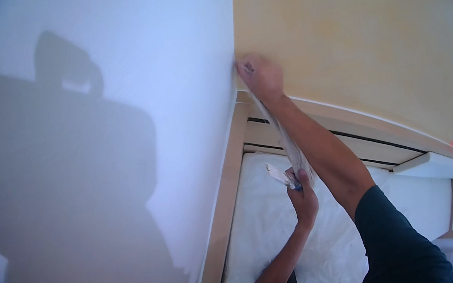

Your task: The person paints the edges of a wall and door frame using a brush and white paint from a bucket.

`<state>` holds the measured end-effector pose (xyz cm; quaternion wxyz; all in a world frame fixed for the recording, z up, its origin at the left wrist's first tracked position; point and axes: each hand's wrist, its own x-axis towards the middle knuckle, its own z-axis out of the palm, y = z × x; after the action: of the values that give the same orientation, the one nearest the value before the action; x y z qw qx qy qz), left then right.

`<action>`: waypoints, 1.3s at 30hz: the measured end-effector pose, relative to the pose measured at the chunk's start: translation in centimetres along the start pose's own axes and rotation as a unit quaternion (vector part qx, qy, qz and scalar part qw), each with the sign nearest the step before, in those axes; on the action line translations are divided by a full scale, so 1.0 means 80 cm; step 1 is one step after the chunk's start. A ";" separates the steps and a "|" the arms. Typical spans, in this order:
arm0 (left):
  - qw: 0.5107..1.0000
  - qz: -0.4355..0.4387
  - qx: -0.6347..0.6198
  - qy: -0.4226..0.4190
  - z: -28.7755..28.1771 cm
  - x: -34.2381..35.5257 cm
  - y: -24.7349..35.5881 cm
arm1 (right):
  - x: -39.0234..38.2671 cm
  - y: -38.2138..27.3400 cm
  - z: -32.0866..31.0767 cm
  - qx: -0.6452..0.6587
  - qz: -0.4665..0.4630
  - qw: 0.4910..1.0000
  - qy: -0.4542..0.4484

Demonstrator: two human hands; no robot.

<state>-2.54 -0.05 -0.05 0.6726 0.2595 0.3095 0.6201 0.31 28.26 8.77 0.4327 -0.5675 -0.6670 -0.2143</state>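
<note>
Below, the bed frame (225,224) holds a white mattress (339,233) while left hand (305,203) and right hand (264,80) grip one pale strip (290,140).

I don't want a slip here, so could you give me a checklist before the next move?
1. Right hand up at the corner of the yellow wall and white wall: ok.
2. Pale strip running down toward the left hand: ok.
3. Left hand holding the whitish bundle: ok.
4. Pale strip spread flat: not ok, looks gathered.
5. Right hand's hold on the strip's top: cannot tell.
</note>
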 end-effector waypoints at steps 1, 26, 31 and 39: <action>1.000 -0.003 0.007 0.001 -0.001 -0.001 0.003 | 0.007 -0.008 -0.013 0.044 0.027 0.998 0.026; 0.929 -0.020 0.279 -0.244 0.015 0.049 0.081 | -0.288 -0.015 -0.294 0.520 0.532 0.664 0.083; 0.972 -0.057 0.124 -0.191 0.027 0.043 0.105 | -0.308 -0.018 -0.311 0.493 0.470 0.729 -0.071; 0.982 -0.008 0.158 -0.099 0.036 0.019 0.116 | -0.354 0.005 -0.389 0.576 0.626 0.515 -0.104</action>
<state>-6.61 2.44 8.60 0.6555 0.4202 0.3378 0.5289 10.53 -11.95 2.08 0.6145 -0.4829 -0.1573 0.6037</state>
